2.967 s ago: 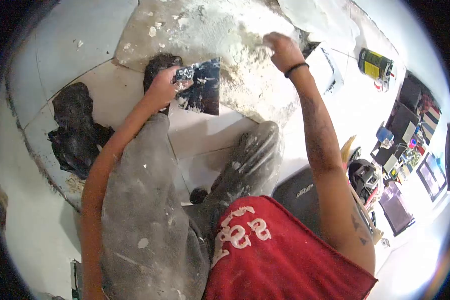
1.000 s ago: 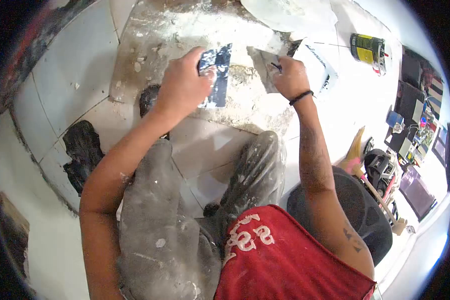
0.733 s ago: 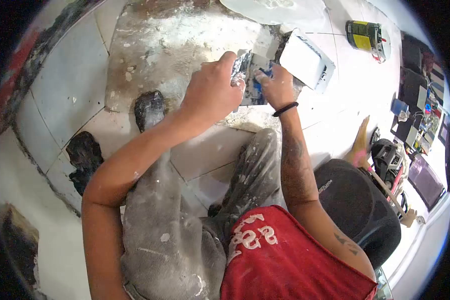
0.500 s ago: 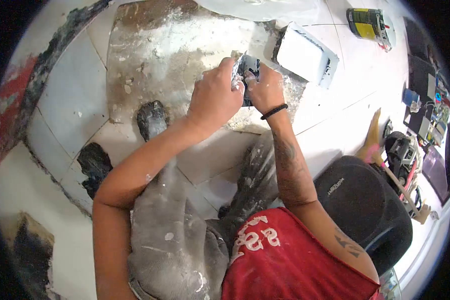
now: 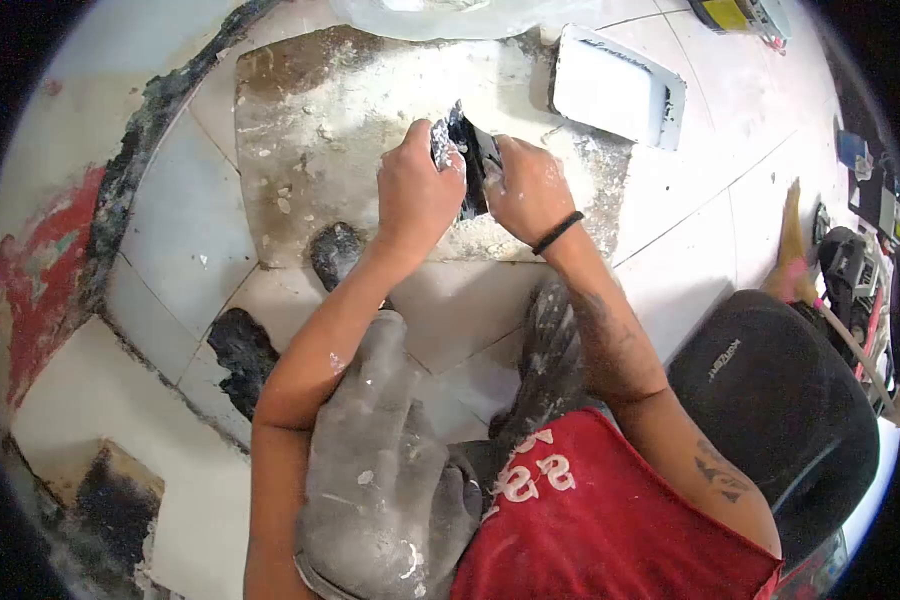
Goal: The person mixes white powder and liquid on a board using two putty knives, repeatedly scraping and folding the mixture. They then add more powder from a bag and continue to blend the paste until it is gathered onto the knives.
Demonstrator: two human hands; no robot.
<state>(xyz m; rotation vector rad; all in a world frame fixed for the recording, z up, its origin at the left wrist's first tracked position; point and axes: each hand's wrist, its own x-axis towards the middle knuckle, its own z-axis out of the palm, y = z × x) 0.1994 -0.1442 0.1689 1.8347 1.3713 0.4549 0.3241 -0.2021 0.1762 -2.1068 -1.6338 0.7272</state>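
Note:
My left hand [image 5: 417,190], in a closed grip, holds a white-smeared scraper [image 5: 441,147] over the board. Close against it on the right, my right hand [image 5: 532,192] is wrapped round a dark, flat-bladed scraper [image 5: 476,165]. The two dark blades meet or overlap between my fists, and their handles are hidden in my palms. White paste speckles my knuckles. Below lies a stained board [image 5: 305,140] coated with dried white and brown residue.
A white tray [image 5: 673,118] with dark-smeared edges rests at the board's upper right. Translucent plastic [image 5: 530,18] lies beyond it. To my right are a black case [image 5: 770,400] and a brush [image 5: 792,250]. A tin [image 5: 722,14] lies at upper right.
My view has shifted, so the surroundings sit further right and my arms look straighter. Both hands keep hold of the scrapers, and the dark blades now show more upright between them.

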